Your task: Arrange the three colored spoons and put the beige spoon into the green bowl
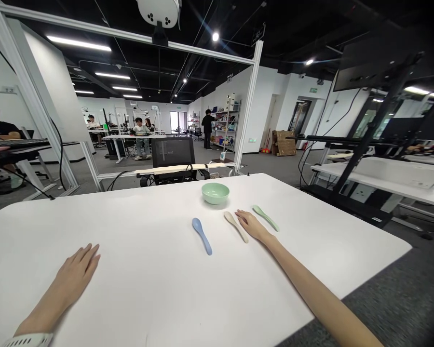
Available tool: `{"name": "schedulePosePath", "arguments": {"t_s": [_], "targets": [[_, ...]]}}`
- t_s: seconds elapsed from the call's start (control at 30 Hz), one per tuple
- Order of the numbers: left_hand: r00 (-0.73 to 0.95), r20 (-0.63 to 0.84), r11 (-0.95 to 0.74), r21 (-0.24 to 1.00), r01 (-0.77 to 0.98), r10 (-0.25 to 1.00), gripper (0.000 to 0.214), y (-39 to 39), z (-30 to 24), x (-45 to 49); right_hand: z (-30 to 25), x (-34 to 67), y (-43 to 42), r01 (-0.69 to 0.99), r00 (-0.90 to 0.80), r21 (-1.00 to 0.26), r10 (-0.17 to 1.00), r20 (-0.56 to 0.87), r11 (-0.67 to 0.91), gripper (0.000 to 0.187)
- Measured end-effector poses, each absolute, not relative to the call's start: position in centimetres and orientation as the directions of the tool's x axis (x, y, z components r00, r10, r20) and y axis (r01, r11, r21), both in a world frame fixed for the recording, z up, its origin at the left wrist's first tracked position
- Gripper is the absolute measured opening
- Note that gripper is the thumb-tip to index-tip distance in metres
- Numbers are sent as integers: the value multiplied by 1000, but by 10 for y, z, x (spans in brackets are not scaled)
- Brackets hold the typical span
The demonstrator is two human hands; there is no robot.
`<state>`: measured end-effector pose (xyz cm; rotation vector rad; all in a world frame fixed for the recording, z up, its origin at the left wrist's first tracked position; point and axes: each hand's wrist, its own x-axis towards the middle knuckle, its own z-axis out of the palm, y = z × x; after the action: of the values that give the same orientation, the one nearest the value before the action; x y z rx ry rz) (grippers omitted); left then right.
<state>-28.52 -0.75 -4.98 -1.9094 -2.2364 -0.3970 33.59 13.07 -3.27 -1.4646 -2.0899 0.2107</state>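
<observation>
White table (130,217), far side: mint-green bowl (215,193), with blue spoon (201,236), cream spoon (236,226), green spoon (265,218) lying nearer, apart. My right hand (251,225) lies flat between the last two, fingers narrow, empty; left hand (77,272) flat too, well left — holding nothing.

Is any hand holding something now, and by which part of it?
Nothing is held: the left hand and right hand lie open on the table, the right beside a cream spoon.
</observation>
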Motion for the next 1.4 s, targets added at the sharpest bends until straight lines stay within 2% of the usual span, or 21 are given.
{"name": "schedulePosePath", "arguments": {"t_s": [0.17,0.3,0.57,0.67,0.77,0.9,1.13,1.4], "targets": [[-186,316,165,93,982,930,73,-8,-49,-282,-25,333,125,809,-215,-450,903,373,379,40],[-197,343,157,140,978,919,64,-9,-46,-280,-11,324,111,835,-107,-459,908,405,303,42],[-193,316,170,99,980,929,73,-8,-48,-283,-2,302,67,830,-92,-524,973,212,193,51],[-201,314,181,92,979,928,72,-7,-50,-284,10,306,69,805,-61,-551,954,295,222,48],[-196,330,167,114,979,923,70,-7,-52,-285,35,306,90,807,-75,-515,914,399,290,42],[-191,299,165,109,980,935,76,-6,-53,-287,69,290,137,844,-127,-428,895,428,325,31],[-170,293,145,107,984,941,77,-7,-48,-284,73,253,196,937,-85,-299,949,304,180,26],[-160,295,142,83,986,942,73,-9,-46,-282,66,242,202,953,-35,-276,950,311,126,30]]}}
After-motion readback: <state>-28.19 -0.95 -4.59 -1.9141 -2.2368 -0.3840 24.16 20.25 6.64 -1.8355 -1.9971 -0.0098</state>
